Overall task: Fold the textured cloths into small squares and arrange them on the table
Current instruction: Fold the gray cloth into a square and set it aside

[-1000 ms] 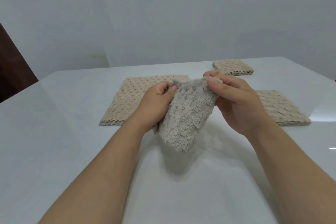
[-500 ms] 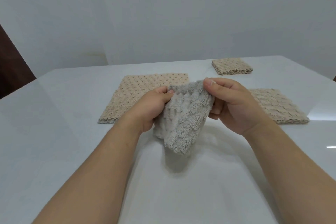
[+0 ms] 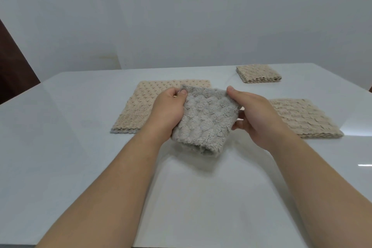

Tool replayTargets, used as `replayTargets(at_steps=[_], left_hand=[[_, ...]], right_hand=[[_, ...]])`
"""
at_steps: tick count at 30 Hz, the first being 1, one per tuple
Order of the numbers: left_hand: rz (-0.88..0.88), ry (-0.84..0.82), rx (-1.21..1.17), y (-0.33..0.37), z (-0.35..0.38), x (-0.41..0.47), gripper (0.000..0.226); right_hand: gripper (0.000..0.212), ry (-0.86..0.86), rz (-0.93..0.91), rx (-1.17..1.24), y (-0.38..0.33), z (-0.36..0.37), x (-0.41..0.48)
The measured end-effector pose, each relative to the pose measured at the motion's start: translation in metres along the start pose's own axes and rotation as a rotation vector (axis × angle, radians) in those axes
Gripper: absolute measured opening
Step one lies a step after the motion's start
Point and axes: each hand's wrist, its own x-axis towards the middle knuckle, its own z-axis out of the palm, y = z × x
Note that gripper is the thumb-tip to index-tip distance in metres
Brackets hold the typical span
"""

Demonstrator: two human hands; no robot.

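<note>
Both my left hand (image 3: 168,113) and right hand (image 3: 254,116) have fingers pinched on the grey cloth (image 3: 204,122), held above the bench (image 3: 60,167) centre; square the corners before laying it flat.

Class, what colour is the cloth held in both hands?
Grey, fluffy cloth; shown best in the head view.
</note>
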Motion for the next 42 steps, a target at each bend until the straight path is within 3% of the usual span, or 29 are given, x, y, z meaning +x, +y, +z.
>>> replayTargets(at_steps=[4, 10, 15, 22, 27, 33, 37, 42], left_hand=[[-0.031, 0.072, -0.027, 0.001, -0.005, 0.003, 0.021], [0.031, -0.052, -0.059, 0.002, -0.006, 0.0, 0.016], [0.098, -0.107, -0.022, 0.004, 0.0, -0.006, 0.029], [-0.08, -0.219, -0.085, 0.013, 0.002, -0.014, 0.02], [-0.217, -0.149, -0.305, 0.015, -0.001, -0.012, 0.018], [-0.287, -0.017, -0.422, 0.008, -0.001, -0.004, 0.022], [-0.262, 0.037, -0.426, 0.003, 0.002, -0.001, 0.025], [-0.209, 0.028, -0.379, 0.0, 0.011, -0.003, 0.041]], right_hand=[[0.026, -0.009, 0.047, 0.028, 0.006, 0.002, 0.001], [0.016, 0.093, 0.05, 0.046, 0.012, -0.001, 0.006], [0.023, 0.154, 0.096, 0.073, 0.016, -0.002, 0.009], [0.03, 0.154, 0.175, 0.185, 0.015, -0.001, 0.01], [0.034, 0.058, 0.196, 0.347, 0.011, 0.001, 0.008], [0.047, -0.023, -0.002, 0.179, 0.009, 0.009, -0.001], [0.064, -0.02, -0.144, -0.154, 0.012, 0.013, -0.007], [0.054, 0.125, -0.261, -0.436, 0.022, 0.017, -0.004]])
